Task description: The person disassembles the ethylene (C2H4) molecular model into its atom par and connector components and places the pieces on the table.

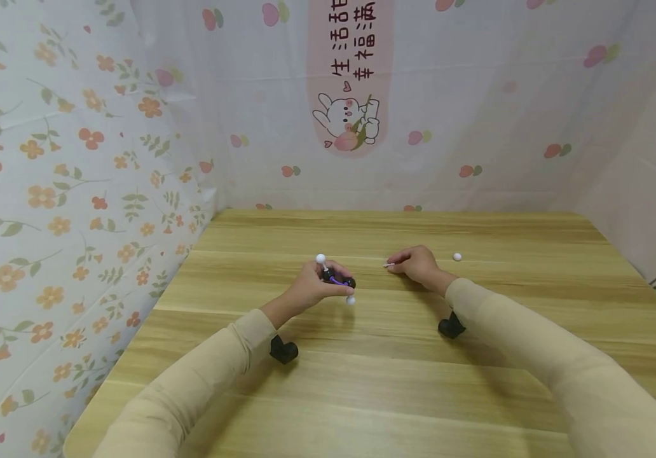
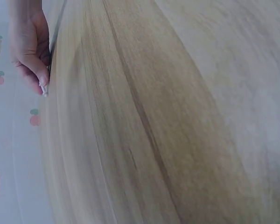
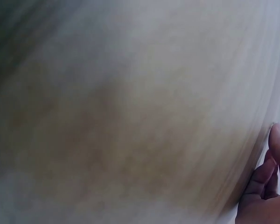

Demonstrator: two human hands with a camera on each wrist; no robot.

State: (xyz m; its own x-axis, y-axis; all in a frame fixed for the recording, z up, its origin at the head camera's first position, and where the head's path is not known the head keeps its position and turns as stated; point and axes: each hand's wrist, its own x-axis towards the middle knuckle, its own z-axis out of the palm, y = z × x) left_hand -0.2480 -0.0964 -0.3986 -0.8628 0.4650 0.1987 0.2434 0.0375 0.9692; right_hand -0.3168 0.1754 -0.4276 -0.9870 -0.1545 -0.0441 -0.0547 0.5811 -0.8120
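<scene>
Nearest the head camera, the person's left sleeve and right sleeve, both pale yellow, are reaching forward over a wood-grain tabletop. Ahead of them, the left hand is grasping a ball-and-stick model, fingers curling on the far side and the thumb lying along the near side. Black balls are sitting along the model, a purple link is joining them, one white ball is sticking up at the far end and another is hanging below the thumb. Across a gap, the right hand is pinching a small white stick, which is pointing toward the model without touching it. Beyond the right hand, a loose white ball is lying on the tabletop. Black wrist pieces are showing beneath each forearm, the left one and the right one. Flowered cloth is hanging at the left, and a cloth with a rabbit drawing is hanging behind.

From the left wrist, I am seeing mostly tabletop; at upper left the right hand is gripping the stick between thumb and finger.

From the right wrist, blurred tabletop is filling most of the view, the right hand is bending its fingers at the lower right, and its pinch is barely showing.
</scene>
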